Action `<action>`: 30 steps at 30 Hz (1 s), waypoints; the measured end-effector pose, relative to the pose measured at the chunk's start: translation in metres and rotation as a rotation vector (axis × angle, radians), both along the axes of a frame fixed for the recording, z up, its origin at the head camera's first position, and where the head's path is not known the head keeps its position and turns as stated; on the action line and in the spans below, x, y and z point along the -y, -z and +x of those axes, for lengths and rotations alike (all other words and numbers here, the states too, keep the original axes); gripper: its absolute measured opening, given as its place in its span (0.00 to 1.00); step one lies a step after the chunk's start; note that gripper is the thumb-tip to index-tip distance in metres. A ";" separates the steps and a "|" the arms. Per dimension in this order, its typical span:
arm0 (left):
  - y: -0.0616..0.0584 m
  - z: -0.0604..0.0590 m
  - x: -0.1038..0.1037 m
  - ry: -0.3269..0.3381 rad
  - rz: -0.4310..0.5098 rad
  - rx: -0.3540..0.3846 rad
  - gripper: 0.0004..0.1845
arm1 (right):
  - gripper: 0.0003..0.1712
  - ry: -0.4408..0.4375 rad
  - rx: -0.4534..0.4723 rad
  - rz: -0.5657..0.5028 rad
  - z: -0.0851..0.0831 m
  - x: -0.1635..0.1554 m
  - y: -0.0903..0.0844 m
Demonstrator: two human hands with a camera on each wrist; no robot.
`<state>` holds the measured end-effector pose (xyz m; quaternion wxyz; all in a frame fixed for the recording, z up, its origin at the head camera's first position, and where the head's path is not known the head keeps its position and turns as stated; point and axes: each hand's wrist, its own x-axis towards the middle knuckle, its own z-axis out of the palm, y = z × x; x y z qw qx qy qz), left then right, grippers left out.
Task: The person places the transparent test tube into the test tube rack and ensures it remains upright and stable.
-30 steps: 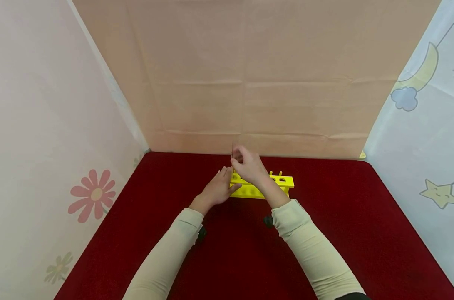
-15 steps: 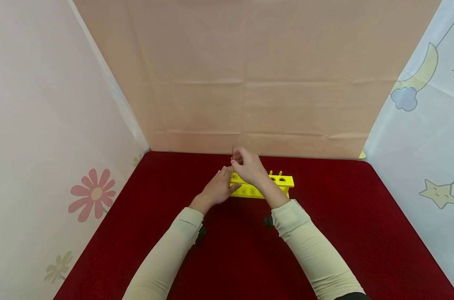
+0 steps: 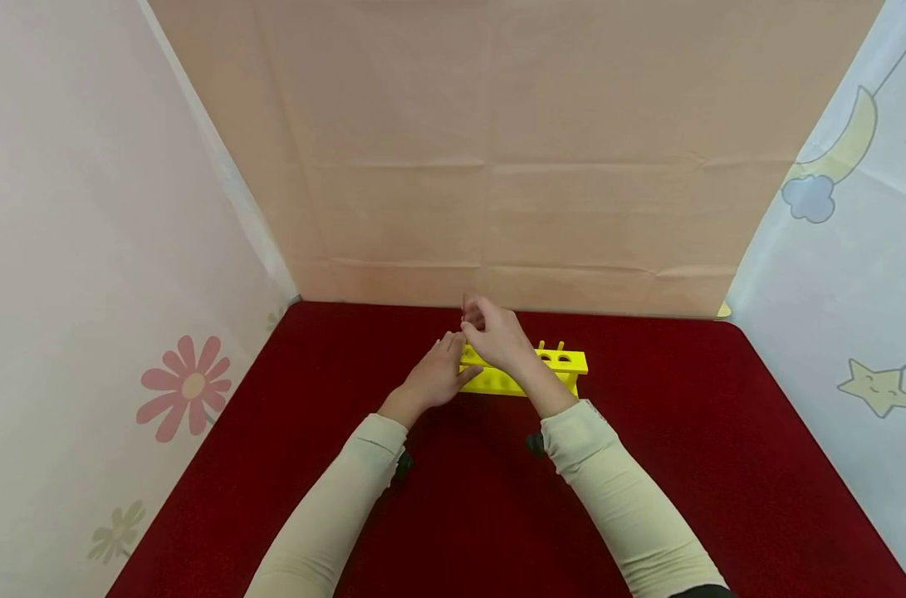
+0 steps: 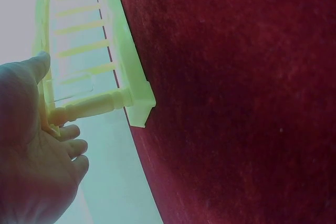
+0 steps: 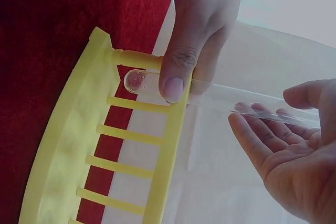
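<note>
A yellow test tube rack (image 3: 565, 362) stands on the red cloth near the back wall. My left hand (image 3: 432, 375) grips the rack's left end, and its thumb (image 5: 177, 72) presses on the top rail (image 5: 168, 145). My right hand (image 3: 497, 332) is just above that end and holds a clear glass test tube (image 5: 144, 82) by its upper part. The tube passes through the end hole of the rail, and its rounded bottom hangs between the rail and the base. In the left wrist view, my left hand (image 4: 31, 145) sits against the rack's end post (image 4: 89, 106).
The red cloth (image 3: 684, 465) covers the whole table. A beige paper wall (image 3: 512, 166) closes off the back just behind the rack. Printed curtains hang at the left (image 3: 86, 249) and right (image 3: 856, 249). Both sleeves (image 3: 632, 498) reach in from the near edge.
The right hand with the tube has sunk very slightly toward the rack. The left hand and the rack have stayed still.
</note>
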<state>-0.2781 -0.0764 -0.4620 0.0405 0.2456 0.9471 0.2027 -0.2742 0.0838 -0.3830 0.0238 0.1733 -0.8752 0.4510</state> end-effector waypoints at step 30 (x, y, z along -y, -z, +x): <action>0.001 0.000 0.000 0.010 0.002 -0.012 0.42 | 0.13 0.011 0.009 0.028 0.002 0.001 0.011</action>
